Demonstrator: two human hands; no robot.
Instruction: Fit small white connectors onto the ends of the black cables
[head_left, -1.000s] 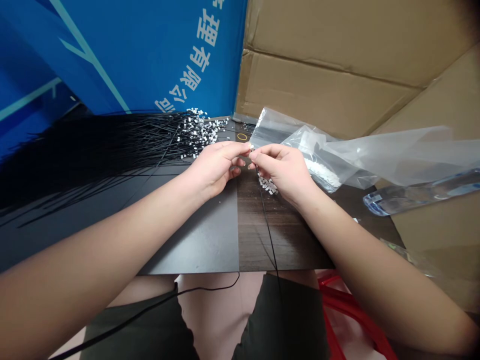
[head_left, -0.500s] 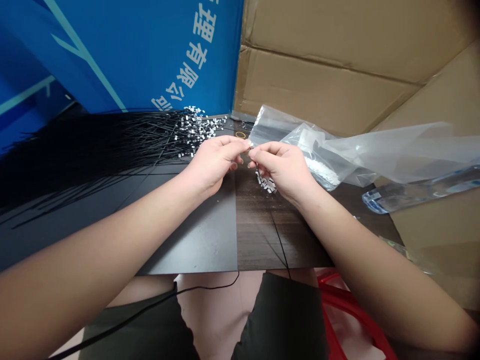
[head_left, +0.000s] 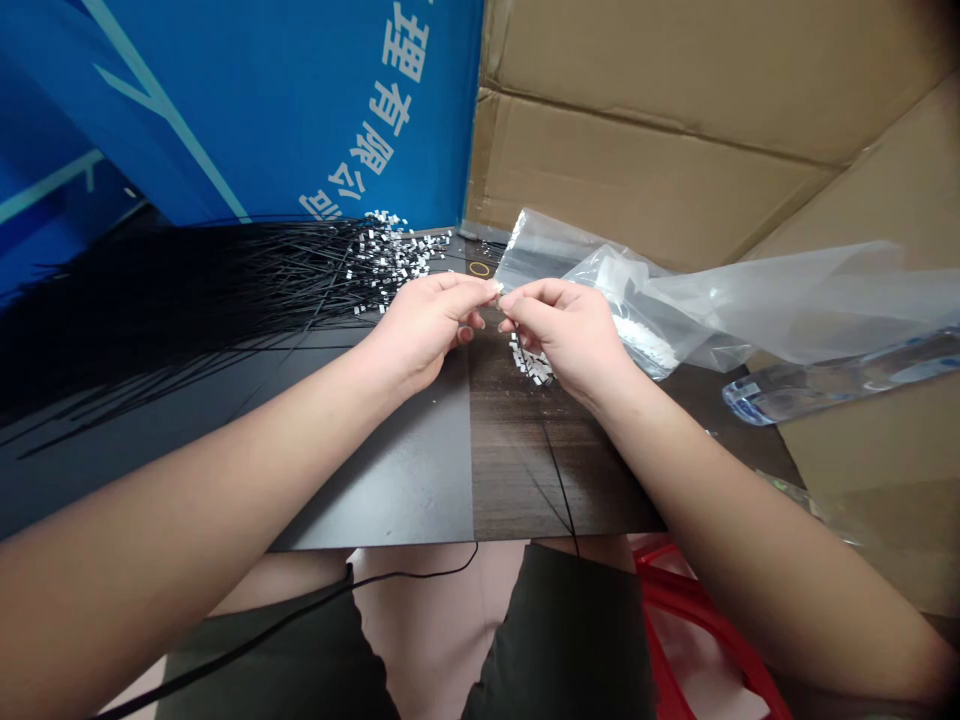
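My left hand [head_left: 435, 325] is closed in a pinch, with a tiny white connector [head_left: 496, 287] showing at the tips of its thumb and forefinger. Almost touching it, my right hand [head_left: 566, 325] pinches what looks like the end of a thin black wire, mostly covered by the fingers. Below that hand a black wire [head_left: 559, 475] trails over the table's front edge. A small heap of loose white connectors [head_left: 531, 365] lies just under the right hand. Beyond the left hand is a large bundle of black wires [head_left: 247, 265], many tipped with white connectors [head_left: 397, 255].
Clear plastic bags [head_left: 645, 345], one with white pieces inside, lie to the right. A clear blue-tinted plastic item [head_left: 757, 397] sits at the right edge. A blue panel [head_left: 300, 90] and cardboard [head_left: 645, 170] stand behind the dark table [head_left: 390, 500]. A yellow ring [head_left: 479, 269] lies at the back.
Both hands stay nearly in place, fingertips together. The whole view has shifted very slightly; nothing else has visibly moved.
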